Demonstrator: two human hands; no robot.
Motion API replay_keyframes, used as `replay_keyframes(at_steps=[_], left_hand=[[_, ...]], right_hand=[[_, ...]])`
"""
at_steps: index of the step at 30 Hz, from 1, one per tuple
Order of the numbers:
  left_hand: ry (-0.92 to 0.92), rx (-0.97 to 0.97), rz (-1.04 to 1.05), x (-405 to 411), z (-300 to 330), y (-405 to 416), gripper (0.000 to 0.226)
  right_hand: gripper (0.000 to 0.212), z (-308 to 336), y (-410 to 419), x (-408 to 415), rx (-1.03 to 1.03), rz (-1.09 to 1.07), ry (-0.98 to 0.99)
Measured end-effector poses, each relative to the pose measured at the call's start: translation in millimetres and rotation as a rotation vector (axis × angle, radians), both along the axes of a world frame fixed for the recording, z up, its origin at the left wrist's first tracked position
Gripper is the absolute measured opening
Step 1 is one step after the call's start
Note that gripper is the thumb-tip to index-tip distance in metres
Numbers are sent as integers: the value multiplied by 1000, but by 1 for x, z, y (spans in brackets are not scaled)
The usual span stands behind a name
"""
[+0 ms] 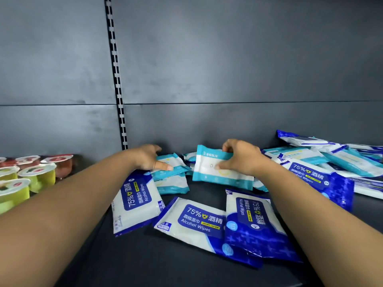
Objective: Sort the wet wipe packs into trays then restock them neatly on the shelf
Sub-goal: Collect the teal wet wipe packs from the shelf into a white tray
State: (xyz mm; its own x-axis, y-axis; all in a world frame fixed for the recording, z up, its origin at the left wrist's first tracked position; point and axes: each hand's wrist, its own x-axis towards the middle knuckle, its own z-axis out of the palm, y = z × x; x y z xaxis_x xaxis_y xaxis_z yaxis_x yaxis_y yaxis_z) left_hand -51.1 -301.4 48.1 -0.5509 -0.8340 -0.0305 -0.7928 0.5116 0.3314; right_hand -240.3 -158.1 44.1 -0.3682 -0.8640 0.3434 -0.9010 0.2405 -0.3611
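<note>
The teal wipe pack (215,168) at frame centre stands tilted above the dark shelf (157,262), pinched along its upper right edge by your right hand (240,158), thumb on its face. Just left, your left hand (149,157) grips another teal pack (172,162), thumb across it. Blue alcohol wipe packs (192,222) lie scattered below; jelly cups (37,175) sit far left.

a shop shelf, mid-restock

this looks like a retail store. a dark metal shelf (186,266) is backed by grey panels and a slotted upright rail (116,79), the usual shop shelving. many identical alcohol wipe packs (199,222) lie loose on it, and sealed jelly cups (37,175) stand in rows at the left.
</note>
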Motion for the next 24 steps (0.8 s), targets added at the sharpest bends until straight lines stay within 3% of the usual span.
replay_keyframes(at_steps=[4, 8, 11, 13, 14, 16, 18, 21, 24], left_hand=[[47, -70, -5, -9, 3, 2, 86], [33, -285, 59, -18, 16, 9, 41], [64, -517, 100, -20, 31, 21, 29], [226, -674, 124, -18, 38, 27, 32], [392, -705, 127, -16, 43, 32, 35], [808, -622, 67, -13, 53, 48, 37], [1094, -509, -29, -10, 61, 73, 34], [1230, -466, -50, -2, 66, 125, 22], [1287, -355, -34, 5, 53, 179, 15]], right_hand=[[25, 7, 2, 0, -216, -44, -18], [33, 11, 6, -5, -332, -204, 156], [34, 10, 10, -11, -444, -238, 105], [37, 11, 15, -10, -530, -203, -35], [38, 12, 20, -8, -590, -182, -118], [37, 16, 32, -4, -729, -120, -323], [34, 22, 47, 4, -822, -54, -508], [28, 24, 82, 19, -862, 71, -657], [8, 14, 129, 31, -814, 202, -725]])
